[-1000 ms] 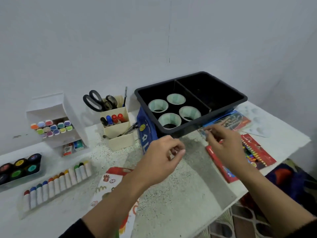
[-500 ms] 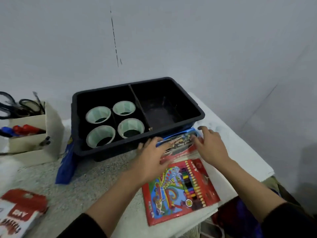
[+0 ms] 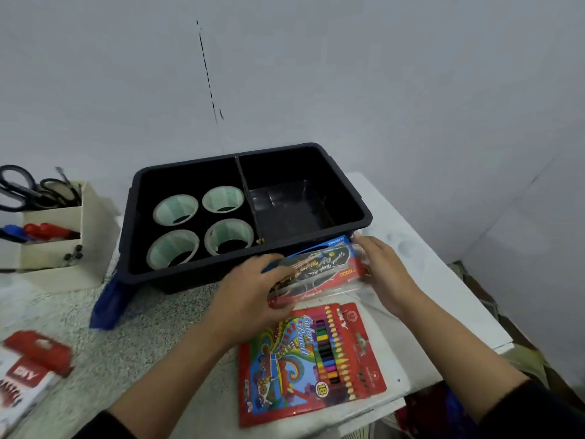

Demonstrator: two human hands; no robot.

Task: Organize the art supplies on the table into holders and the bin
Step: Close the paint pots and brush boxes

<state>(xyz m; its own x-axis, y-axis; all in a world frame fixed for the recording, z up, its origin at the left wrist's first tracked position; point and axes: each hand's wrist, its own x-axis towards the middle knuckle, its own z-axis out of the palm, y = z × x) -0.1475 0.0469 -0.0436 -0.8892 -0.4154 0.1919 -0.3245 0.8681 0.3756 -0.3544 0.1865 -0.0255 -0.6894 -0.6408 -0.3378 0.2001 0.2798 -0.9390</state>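
Note:
A black divided bin (image 3: 348, 188) stands at the back of the table; its left half holds several tape rolls (image 3: 175, 209), its right half is bare. Just in front of the bin, my left hand (image 3: 250, 296) and my right hand (image 3: 384, 270) grip the two ends of a flat clear-wrapped pencil pack (image 3: 319, 270) with a blue and red cover, tilted slightly above the table. A red box of colour pencils (image 3: 310, 359) lies flat on the table below my hands.
A cream desk holder (image 3: 60, 245) with scissors and markers stands at the left. A blue pouch (image 3: 109, 307) leans under the bin's left corner. A red-and-white DIY pack (image 3: 25, 375) lies at the lower left. A white paint palette (image 3: 402, 245) sits right of the bin, near the table's right edge.
The camera turned right, away from the marker racks. Both hands moved from the table's middle to the pencil pack in front of the bin and took hold of it, lifting it slightly.

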